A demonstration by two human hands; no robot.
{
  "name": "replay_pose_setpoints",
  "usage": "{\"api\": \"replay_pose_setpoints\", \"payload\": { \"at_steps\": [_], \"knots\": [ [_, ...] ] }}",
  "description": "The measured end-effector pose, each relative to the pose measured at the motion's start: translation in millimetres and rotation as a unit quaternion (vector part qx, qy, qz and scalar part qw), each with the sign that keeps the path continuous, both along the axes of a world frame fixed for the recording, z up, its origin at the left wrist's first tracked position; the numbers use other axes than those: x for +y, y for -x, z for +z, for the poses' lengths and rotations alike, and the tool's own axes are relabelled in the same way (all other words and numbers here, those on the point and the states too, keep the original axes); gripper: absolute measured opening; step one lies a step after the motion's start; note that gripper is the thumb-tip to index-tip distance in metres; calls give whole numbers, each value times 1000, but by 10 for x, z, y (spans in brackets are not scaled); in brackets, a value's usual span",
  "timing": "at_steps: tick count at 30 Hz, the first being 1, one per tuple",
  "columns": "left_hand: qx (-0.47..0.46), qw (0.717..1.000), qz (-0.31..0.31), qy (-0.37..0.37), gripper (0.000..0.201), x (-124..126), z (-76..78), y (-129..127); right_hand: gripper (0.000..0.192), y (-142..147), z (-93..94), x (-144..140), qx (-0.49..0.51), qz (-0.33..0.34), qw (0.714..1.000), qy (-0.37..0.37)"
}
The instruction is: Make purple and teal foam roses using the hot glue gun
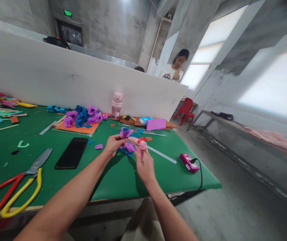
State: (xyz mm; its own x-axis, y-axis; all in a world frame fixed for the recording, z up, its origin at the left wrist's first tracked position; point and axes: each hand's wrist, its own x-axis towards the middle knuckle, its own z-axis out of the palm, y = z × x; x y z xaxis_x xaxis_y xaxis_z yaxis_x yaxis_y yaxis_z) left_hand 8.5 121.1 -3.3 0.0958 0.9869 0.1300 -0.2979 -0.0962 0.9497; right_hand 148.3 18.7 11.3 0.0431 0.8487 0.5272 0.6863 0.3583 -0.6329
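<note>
Pink glue gun (136,143) (one) in right hand (145,165), left hand (113,144) pinching one purple flower (126,133).

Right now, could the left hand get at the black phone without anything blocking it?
Probably yes: the phone lies flat on the green table just left of the left hand, nothing between them. But that hand holds a purple flower.
</note>
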Motion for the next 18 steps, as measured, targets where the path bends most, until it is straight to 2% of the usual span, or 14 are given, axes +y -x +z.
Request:
{"api": "replay_pose_setpoints", "payload": {
  "at_steps": [8, 18],
  "knots": [
    [8, 1000, 0, 2, 24, 17, -19, 3, 39, -53, -18, -39, 15, -14, 1000, -7],
    [-8, 1000, -16, 6, 28, -6, -5, -2, 41, -38, -36, 42, 24, -2, 1000, 13]
  ]
}}
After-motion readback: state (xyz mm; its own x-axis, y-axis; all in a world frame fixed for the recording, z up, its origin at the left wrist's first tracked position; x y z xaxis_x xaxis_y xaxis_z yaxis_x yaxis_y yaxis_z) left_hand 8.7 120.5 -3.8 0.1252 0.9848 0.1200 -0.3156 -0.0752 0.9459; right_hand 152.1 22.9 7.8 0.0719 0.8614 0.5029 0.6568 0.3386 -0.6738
